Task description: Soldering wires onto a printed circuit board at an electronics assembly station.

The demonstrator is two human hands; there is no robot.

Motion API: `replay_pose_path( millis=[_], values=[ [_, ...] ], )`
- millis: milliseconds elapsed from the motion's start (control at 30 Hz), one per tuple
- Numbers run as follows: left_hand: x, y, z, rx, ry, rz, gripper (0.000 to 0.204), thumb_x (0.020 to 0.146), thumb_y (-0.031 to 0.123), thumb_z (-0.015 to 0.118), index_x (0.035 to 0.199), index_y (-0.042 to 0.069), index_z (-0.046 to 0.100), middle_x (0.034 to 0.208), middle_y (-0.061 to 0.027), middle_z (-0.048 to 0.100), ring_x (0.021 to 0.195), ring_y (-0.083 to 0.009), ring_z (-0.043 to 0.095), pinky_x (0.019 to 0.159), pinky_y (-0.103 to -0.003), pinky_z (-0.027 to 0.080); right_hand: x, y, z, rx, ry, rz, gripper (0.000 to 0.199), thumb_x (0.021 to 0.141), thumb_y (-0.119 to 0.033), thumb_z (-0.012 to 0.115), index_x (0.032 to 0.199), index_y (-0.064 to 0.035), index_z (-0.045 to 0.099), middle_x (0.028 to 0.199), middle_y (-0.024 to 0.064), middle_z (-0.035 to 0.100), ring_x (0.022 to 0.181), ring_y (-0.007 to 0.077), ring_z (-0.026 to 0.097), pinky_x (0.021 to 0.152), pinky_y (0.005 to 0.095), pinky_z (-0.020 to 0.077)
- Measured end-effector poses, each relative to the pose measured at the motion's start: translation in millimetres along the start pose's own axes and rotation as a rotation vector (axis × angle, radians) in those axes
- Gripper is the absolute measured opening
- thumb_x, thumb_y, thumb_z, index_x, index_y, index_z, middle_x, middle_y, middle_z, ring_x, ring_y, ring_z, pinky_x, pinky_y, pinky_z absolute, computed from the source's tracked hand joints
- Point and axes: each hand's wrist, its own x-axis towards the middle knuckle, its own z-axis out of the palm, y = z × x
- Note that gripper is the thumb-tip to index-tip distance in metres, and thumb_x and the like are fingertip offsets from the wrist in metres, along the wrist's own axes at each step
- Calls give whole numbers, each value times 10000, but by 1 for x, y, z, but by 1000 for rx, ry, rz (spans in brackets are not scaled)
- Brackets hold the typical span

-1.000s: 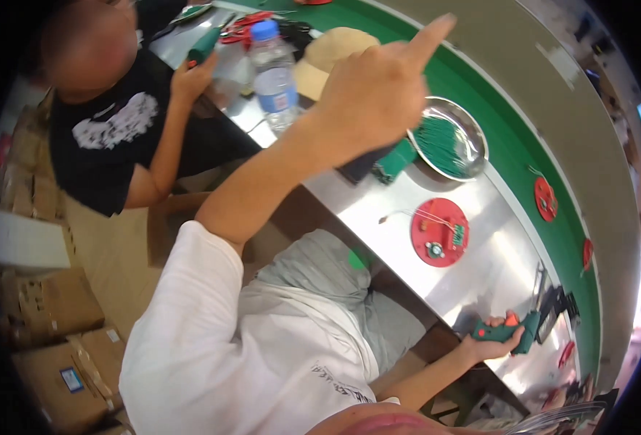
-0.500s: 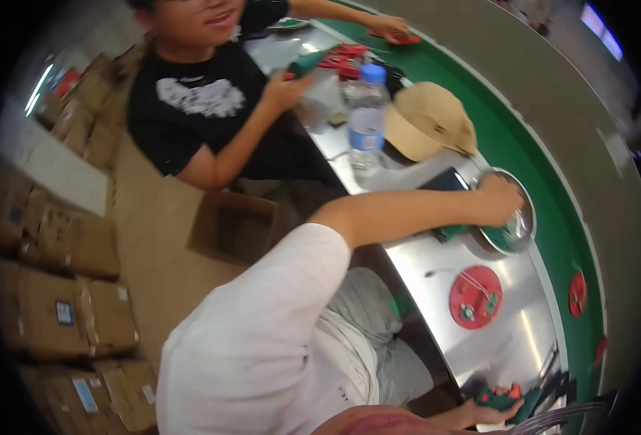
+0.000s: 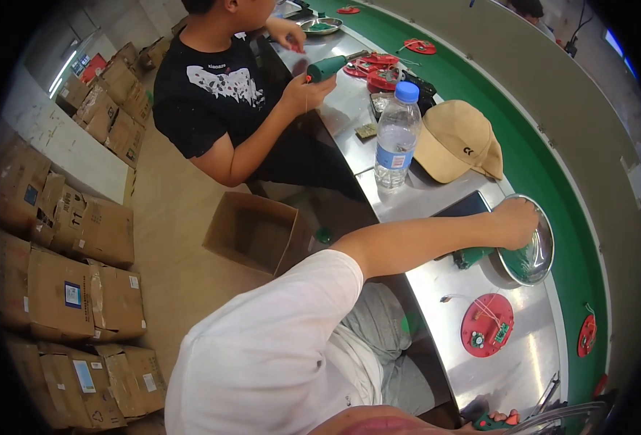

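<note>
My left arm reaches across the bench to a round metal dish (image 3: pixel 549 250). My left hand (image 3: pixel 516 223) is bent down inside its rim, fingers curled and partly hidden; what they pinch cannot be made out. Something green lies in the dish. At the lower edge, partly cut off, my right hand (image 3: pixel 505 419) is closed round a green and red cordless screwdriver (image 3: pixel 486 423). Between the hands, a red disc (image 3: pixel 489 341) with small circuit boards and white wires lies on the metal bench (image 3: pixel 436 297). A dark flat panel (image 3: pixel 458 206) and a green object (image 3: pixel 473 257) lie by my left forearm.
A water bottle (image 3: pixel 397 138) and a tan cap (image 3: pixel 454 141) stand beyond my arm. A co-worker (image 3: pixel 211 94) holds a green power tool (image 3: pixel 326 69) near several red discs (image 3: pixel 371 67). A green belt (image 3: pixel 563 217) runs alongside; cartons (image 3: pixel 59 290) and an open box (image 3: pixel 251 232) stand left.
The whole view has shifted, so the bench things sit lower in the picture. My left hand stays at the dish. The co-worker's far hand has drawn back from a red disc on the belt.
</note>
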Motion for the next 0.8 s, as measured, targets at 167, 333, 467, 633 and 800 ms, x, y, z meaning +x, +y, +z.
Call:
replay_pose_path(
  millis=[167,333,467,633,800],
  values=[
    [-1,-7,3,-44,50,47,277,845,169,594,1002,-52,648,1063,-232,641,1014,-364,615,896,-440,498,6,11,59,-567,928,115,421,906,-444,600,853,-28,644,624,18,525,475,150,499,440,271,385],
    [-3,2,-13,-301,218,85,143,788,32,590,923,4,626,976,-203,664,916,-373,635,815,-438,511,6,5,52,-563,911,90,427,901,-442,603,854,-20,644,630,10,525,476,148,506,438,270,385],
    [-13,25,-47,-516,328,169,175,751,-10,587,922,29,594,784,-186,657,759,-396,645,684,-457,513,0,-2,55,-566,714,233,427,1022,-414,443,1089,-24,604,580,11,518,464,110,456,421,252,387],
    [-80,86,-73,-541,343,374,109,756,8,571,864,25,575,758,-164,630,728,-375,634,664,-468,500,-13,11,60,-554,538,222,462,1010,-396,454,1142,34,562,792,82,605,499,123,510,445,268,419],
    [-135,104,-51,-601,311,153,87,756,-40,686,834,-10,662,715,-112,607,609,-223,606,556,-335,480,-14,13,81,-732,233,324,471,921,-279,626,1217,77,535,1023,220,649,561,207,611,495,312,507]
  ],
)
